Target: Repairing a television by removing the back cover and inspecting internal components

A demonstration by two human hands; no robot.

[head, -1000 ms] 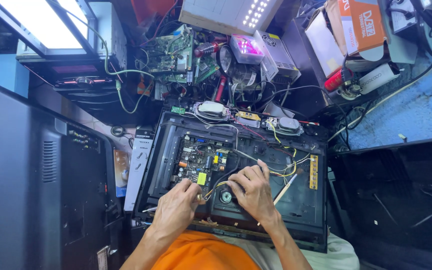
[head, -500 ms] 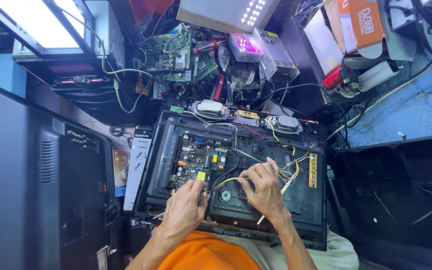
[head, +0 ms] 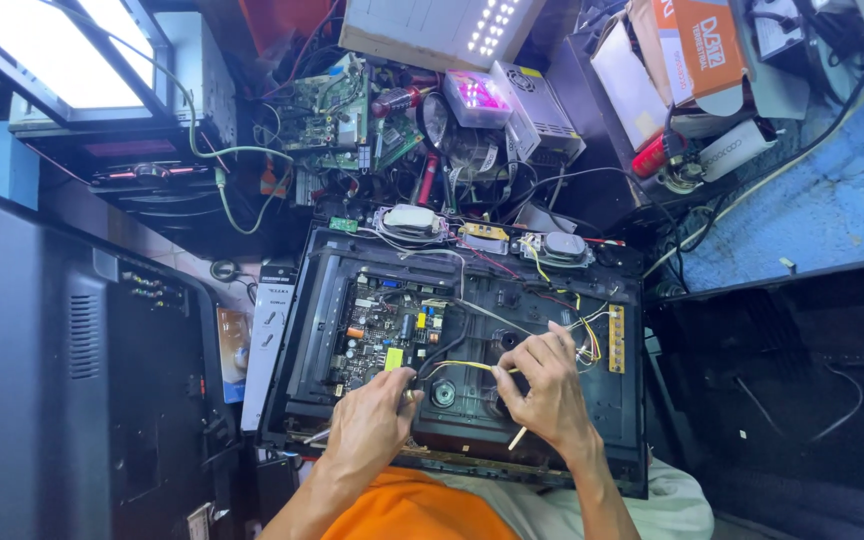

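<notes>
So the big thing in the middle of the frame is the opened black TV chassis (head: pixel 472 340), back cover already off and everything inside exposed: the circuit board (head: pixel 387 330) sits in its left half, two oval speakers (head: pixel 410 220) are along the top edge, and a narrow yellowish strip board (head: pixel 616 340) is on the right. Nothing looks closed back up, and the wiring is loose across the middle, so I'd say this is somewhere mid-job with reassembly all left to go. A dark TV back (head: pixel 62 370) fills the left of the frame, and the upper centre is a pile of loose boards and power supplies. Down at the bottom centre, the left hand (head: pixel 372 425) is curled shut on the near end of a yellow wire (head: pixel 462 365), right by the board's lower edge. The right hand (head: pixel 542 385) pinches the same wire further right and also has a thin pale stick (head: pixel 518 437) poking out under the palm. Compared with a second ago, the right hand is higher and further right, and the wire now runs taut between both hands instead of bunched.
</notes>
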